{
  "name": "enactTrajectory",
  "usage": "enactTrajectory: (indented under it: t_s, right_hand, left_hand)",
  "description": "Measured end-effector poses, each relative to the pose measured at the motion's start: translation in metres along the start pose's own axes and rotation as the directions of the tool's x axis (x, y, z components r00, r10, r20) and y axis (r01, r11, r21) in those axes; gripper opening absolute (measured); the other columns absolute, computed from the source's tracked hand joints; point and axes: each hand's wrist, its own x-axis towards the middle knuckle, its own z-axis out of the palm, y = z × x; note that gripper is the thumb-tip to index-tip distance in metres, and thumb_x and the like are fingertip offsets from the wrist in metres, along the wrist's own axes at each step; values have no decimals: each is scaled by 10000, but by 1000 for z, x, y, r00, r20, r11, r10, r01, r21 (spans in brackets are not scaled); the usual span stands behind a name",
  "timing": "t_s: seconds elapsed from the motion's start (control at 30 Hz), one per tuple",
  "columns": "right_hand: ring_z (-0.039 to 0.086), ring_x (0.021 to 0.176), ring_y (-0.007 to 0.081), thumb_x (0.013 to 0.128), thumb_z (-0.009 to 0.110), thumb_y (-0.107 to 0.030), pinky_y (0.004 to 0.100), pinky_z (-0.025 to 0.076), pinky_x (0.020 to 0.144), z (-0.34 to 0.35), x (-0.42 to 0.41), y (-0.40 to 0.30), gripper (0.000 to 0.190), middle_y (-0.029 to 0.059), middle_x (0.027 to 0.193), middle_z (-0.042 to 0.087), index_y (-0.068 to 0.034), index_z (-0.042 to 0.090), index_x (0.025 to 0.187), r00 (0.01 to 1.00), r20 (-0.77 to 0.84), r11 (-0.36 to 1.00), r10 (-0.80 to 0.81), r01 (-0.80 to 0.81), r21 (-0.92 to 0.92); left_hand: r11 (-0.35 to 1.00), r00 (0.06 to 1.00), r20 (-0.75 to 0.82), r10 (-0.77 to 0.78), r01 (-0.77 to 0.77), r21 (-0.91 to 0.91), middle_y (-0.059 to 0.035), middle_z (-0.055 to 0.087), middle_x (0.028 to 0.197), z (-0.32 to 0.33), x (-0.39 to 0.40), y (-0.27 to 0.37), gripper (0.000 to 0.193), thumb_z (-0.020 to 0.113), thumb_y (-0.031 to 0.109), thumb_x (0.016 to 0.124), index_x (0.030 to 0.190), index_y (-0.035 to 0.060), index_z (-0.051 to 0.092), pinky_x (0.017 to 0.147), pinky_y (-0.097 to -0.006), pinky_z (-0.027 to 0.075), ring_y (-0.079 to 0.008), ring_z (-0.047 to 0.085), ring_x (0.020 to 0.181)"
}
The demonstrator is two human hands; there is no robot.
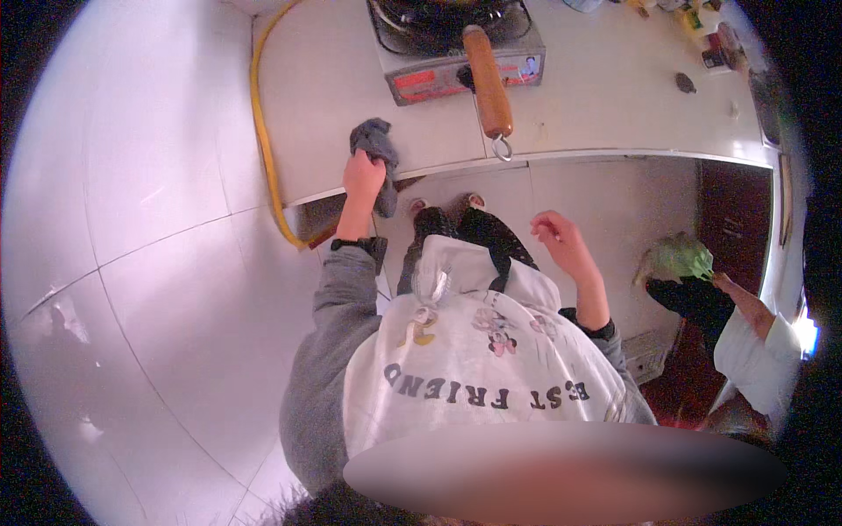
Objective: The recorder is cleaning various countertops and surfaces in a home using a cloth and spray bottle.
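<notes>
My left hand (365, 176) grips a dark grey cloth (372, 137) at the front edge of the light countertop (316, 154). Part of the cloth lies on the counter and part hangs over its edge. My right hand (556, 238) is in the air in front of the counter, its fingers loosely curled, holding nothing. Beyond the cloth stands a gas stove (427, 84) with a dark pan (434, 14) on it. The pan's wooden handle (490, 89), with a metal ring at its end, sticks out past the stove's front toward the counter edge.
A yellow hose (258, 118) runs down the counter's left end. Small containers (714, 56) and a dark oval object (685, 83) sit at the back right. At the right, another person (750, 345) holds a bag with something green (687, 256).
</notes>
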Motion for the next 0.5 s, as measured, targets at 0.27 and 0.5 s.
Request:
enactTrajectory:
  t_s: [0.27,0.5]
  right_hand:
    - [478,678,82,747,424,7,212,386,590,-5,-5,-2,108,13,700,504,-14,491,829,998,29,993,-50,53,-108]
    - [485,683,89,731,425,28,207,382,603,-8,-32,6,127,15,710,506,-10,489,834,993,-84,997,82,-82,9]
  left_hand:
    - [954,953,71,295,-289,-74,-204,540,776,42,23,91,301,504,240,666,823,-16,487,683,-416,416,-348,516,772]
    - [818,824,65,564,-546,-181,-219,539,795,80,21,171,290,527,213,644,822,-13,498,678,-413,417,-349,521,758]
